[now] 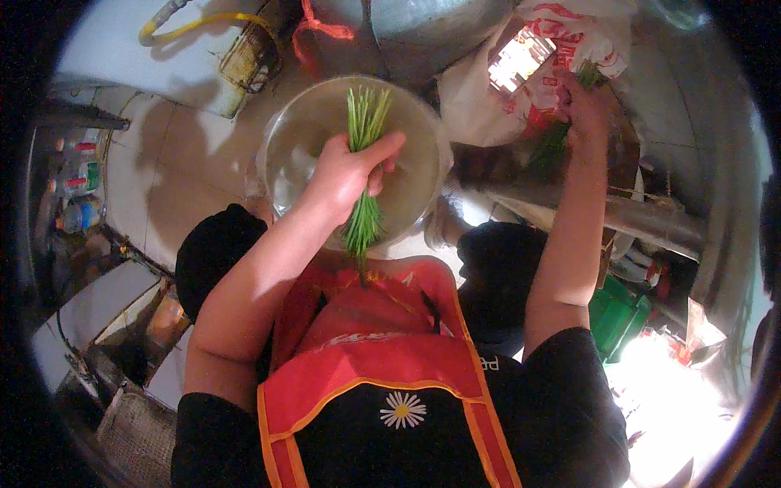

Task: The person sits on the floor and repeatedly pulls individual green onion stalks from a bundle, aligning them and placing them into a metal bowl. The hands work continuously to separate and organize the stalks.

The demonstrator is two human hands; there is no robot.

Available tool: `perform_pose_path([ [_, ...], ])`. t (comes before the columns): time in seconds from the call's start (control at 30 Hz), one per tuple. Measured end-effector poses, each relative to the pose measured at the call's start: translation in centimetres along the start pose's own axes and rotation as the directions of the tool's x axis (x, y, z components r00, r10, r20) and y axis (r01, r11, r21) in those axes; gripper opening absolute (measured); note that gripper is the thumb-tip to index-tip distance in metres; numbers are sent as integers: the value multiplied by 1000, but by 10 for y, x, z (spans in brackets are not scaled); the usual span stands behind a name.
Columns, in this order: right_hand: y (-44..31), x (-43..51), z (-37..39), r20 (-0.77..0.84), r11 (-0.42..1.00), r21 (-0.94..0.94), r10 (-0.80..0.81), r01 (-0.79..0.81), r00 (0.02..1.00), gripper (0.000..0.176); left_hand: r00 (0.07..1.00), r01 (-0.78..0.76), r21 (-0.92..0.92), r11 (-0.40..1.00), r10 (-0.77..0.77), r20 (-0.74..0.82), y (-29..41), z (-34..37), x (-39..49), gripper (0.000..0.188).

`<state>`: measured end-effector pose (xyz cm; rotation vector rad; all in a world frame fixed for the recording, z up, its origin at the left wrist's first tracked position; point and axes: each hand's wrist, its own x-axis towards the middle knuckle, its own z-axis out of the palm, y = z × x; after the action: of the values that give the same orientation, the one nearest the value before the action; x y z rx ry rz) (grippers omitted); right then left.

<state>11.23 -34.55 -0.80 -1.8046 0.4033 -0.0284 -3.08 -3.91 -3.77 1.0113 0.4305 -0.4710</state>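
My left hand (pixel 354 174) grips a bunch of thin green stalks, likely garlic chives (pixel 366 226), near its middle. The pale cut ends point away from me and the leafy tips hang towards my lap. Beneath the bunch is a large round basin (pixel 421 183) between my knees; what it holds is hard to make out. At the upper right, my right hand (pixel 579 107) is closed around more green stalks (pixel 552 143), which show on both sides of it. That hand is dim and partly blurred beside a white plastic bag (pixel 470 116) with red print.
A phone (pixel 521 58) with a lit screen rests on the bag. A yellow hose (pixel 201 27) curves at the upper left. Shelves with bottles (pixel 79 183) stand left; a green crate (pixel 619 317) is at right, beside bright glare. My red apron (pixel 378 311) covers my lap.
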Motion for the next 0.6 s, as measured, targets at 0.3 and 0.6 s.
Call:
perform_pose_path([
  [0.3,97,66,15,-6,558,-788,-429,259,903,58,999,48,-3,999,-48,-5,2,0,3,13],
  [0.6,95,50,25,9,252,-952,-545,174,839,69,998,48,20,999,-49,38,2,2,0,15],
])
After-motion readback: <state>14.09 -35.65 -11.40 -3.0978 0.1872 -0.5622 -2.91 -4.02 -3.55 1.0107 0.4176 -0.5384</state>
